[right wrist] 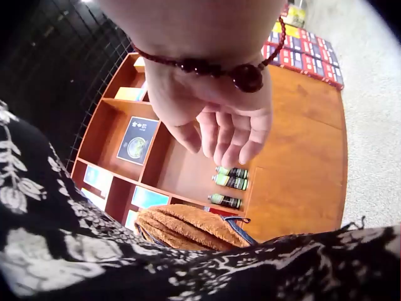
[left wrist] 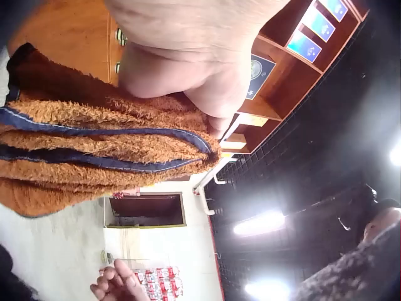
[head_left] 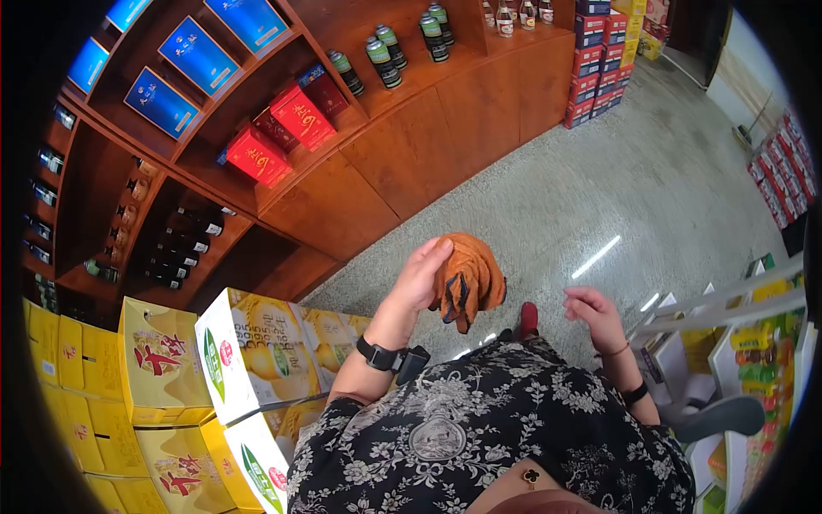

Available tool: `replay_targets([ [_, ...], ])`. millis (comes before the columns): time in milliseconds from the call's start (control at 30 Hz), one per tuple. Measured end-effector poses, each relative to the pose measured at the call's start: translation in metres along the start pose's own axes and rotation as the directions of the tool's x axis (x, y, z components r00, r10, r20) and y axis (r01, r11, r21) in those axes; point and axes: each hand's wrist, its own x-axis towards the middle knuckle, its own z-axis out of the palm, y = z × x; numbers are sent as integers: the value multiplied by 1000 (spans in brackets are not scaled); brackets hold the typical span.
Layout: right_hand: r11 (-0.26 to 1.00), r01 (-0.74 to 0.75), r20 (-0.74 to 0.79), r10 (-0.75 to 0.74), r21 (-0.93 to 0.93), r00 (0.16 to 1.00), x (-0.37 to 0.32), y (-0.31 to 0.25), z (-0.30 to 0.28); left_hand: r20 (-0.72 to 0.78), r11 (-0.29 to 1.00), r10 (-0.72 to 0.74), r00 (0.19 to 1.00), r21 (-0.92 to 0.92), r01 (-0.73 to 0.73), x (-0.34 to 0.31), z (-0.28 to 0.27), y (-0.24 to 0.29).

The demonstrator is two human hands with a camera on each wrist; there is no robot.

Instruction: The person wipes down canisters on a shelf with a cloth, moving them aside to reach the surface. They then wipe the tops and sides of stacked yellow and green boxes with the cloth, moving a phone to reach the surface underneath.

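A folded orange-brown cloth [head_left: 469, 278] with dark blue edging hangs from my left hand [head_left: 419, 272], whose thumb and fingers grip its upper left side in the head view. Up close in the left wrist view, the fluffy cloth [left wrist: 100, 135] falls in thick folds beneath the hand [left wrist: 188, 56]. My right hand [head_left: 597, 319] is held apart from the cloth, over the floor, with loosely bent fingers and nothing in them. The right wrist view shows that hand [right wrist: 216, 119] with its fingers hanging relaxed; the cloth [right wrist: 188, 227] appears below it.
A wooden shelf unit [head_left: 445, 137] bears blue boxes [head_left: 199, 56], red boxes [head_left: 301, 117] and several green-black cans [head_left: 383, 62]. Stacked yellow cartons [head_left: 163, 364] and white-yellow cartons [head_left: 257, 347] stand at the left. A rack of packaged goods [head_left: 753, 351] is close on the right.
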Motion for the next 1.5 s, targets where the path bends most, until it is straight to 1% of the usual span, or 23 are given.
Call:
replay_targets([
  [133, 955, 178, 263, -114, -236, 958, 97, -51, -9, 5, 999, -33, 999, 14, 33, 64, 3, 10],
  [267, 921, 275, 435, -136, -276, 890, 189, -94, -3, -11, 993, -78, 997, 89, 78, 128, 20, 30],
  [333, 864, 424, 613, -184, -273, 768, 236, -99, 10, 21, 991, -93, 995, 98, 90, 155, 17, 35],
  [367, 871, 408, 628, -160, -273, 762, 256, -101, 18, -4, 992, -96, 995, 82, 96, 166, 13, 38],
  [433, 929, 249, 684, 5, -273, 730, 299, -109, 34, 14, 995, -41, 999, 92, 39, 189, 2, 49],
  [467, 923, 175, 683, 117, -344, 721, 323, -110, 39, -17, 996, -32, 999, 78, 33, 200, -7, 55],
  [567, 893, 195, 713, 175, -405, 679, 385, -131, 62, -137, 993, 36, 990, 117, -20, 231, -41, 80],
  [633, 869, 194, 723, 232, -454, 651, 434, -138, 76, -143, 991, 32, 989, 132, -13, 253, -75, 99],
  [700, 839, 194, 720, 290, -508, 631, 475, -148, 93, -205, 967, -22, 979, 245, 73, 277, -107, 119],
  [733, 887, 146, 719, 249, -438, 648, 493, -157, 105, -244, 941, 33, 969, 335, 52, 294, -129, 120],
  [800, 939, 43, 709, 227, -341, 667, 528, -168, 124, -267, 935, 40, 963, 350, 58, 320, -156, 135],
  [833, 939, 41, 707, 227, -340, 670, 545, -175, 131, -282, 922, 57, 958, 382, 58, 333, -168, 146],
  [900, 967, 184, 747, 10, -176, 665, 575, -196, 146, -280, 888, 17, 960, 445, 114, 361, -192, 165],
  [967, 973, 170, 731, -2, -155, 682, 601, -211, 156, -272, 903, 31, 962, 421, 90, 389, -202, 185],
  [1033, 998, 69, 658, -56, 6, 751, 622, -223, 165, -224, 922, 43, 974, 385, 48, 422, -234, 184],
  [1100, 996, 75, 665, -84, 43, 742, 654, -238, 172, -252, 815, 311, 916, 566, -121, 452, -247, 193],
  [1133, 978, 190, 637, -204, 91, 743, 669, -249, 178, -281, 845, 230, 932, 533, -48, 462, -254, 206],
  [1167, 944, 302, 605, -319, 134, 730, 685, -257, 182, -288, 845, 234, 929, 532, -48, 475, -263, 212],
  [1233, 947, 283, 606, -317, 155, 729, 724, -272, 189, -378, 718, 398, 836, 696, -27, 504, -283, 221],
  [1300, 808, 584, 624, -497, 80, 602, 757, -291, 199, -412, 652, 468, 782, 758, 10, 530, -292, 239],
  [1333, 755, 656, 638, -513, 16, 575, 771, -301, 205, -420, 625, 496, 760, 781, 23, 543, -297, 246],
  [1433, 696, 718, 661, -551, 28, 509, 818, -309, 220, -427, 568, 561, 709, 822, 45, 585, -314, 270],
  [1500, 473, 880, 690, -624, -40, 367, 849, -314, 228, -456, 525, 581, 674, 843, 118, 611, -325, 282],
])
